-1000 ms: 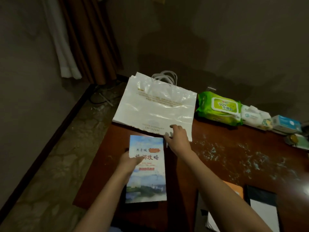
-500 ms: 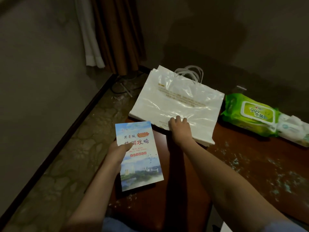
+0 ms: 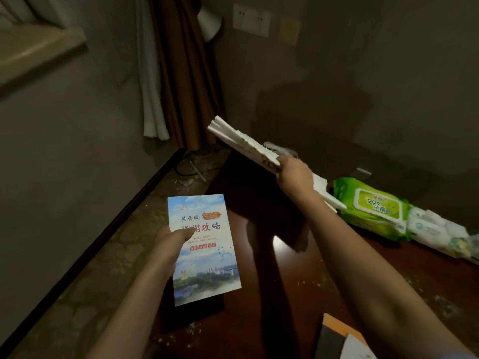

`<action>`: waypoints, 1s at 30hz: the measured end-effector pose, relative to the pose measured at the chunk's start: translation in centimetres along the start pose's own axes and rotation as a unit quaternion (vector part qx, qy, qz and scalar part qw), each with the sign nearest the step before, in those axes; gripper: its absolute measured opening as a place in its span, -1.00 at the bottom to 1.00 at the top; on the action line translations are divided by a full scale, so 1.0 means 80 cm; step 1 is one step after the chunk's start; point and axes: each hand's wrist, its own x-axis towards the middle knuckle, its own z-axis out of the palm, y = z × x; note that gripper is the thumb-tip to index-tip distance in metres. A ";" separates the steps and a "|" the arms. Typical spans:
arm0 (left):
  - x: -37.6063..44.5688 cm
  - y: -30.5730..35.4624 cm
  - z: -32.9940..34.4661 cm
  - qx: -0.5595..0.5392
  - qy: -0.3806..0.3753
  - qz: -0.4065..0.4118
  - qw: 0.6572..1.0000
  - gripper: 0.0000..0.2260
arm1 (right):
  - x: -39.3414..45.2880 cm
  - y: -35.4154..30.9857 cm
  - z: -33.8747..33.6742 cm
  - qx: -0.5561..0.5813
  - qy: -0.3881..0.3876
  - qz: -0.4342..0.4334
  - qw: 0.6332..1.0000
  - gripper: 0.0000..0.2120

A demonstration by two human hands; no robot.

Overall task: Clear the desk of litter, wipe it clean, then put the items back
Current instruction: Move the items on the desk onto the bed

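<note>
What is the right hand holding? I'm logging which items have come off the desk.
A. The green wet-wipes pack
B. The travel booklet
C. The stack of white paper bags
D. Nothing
C: the right hand grips the stack of white paper bags, lifted edge-on above the desk, while the left hand holds the travel booklet and the green wet-wipes pack lies on the desk.

Notebook (image 3: pixel 337 338) cropped; perhaps blurred crumbs (image 3: pixel 438 299).

Booklet (image 3: pixel 204 248) above desk (image 3: pixel 272 281) left edge; bags (image 3: pixel 243 145) right of it; wipes pack (image 3: pixel 373 207) farther right.
</note>
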 end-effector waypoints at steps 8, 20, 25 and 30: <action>-0.066 0.064 -0.001 0.011 -0.092 0.143 0.985 -0.83 | -0.079 -0.028 -0.149 -0.004 0.201 0.065 0.978 -0.90; -0.182 0.040 0.027 0.100 -0.302 0.137 0.938 -0.86 | -0.359 -0.041 -0.214 -0.040 0.296 0.266 0.917 -0.91; -0.251 -0.019 0.073 0.182 -0.387 0.139 0.893 -0.93 | -0.499 -0.016 -0.216 -0.039 0.306 0.375 0.874 -0.90; -0.346 -0.108 0.124 0.252 -0.473 0.147 0.831 -0.89 | -0.667 0.005 -0.225 -0.013 0.336 0.491 0.804 -0.87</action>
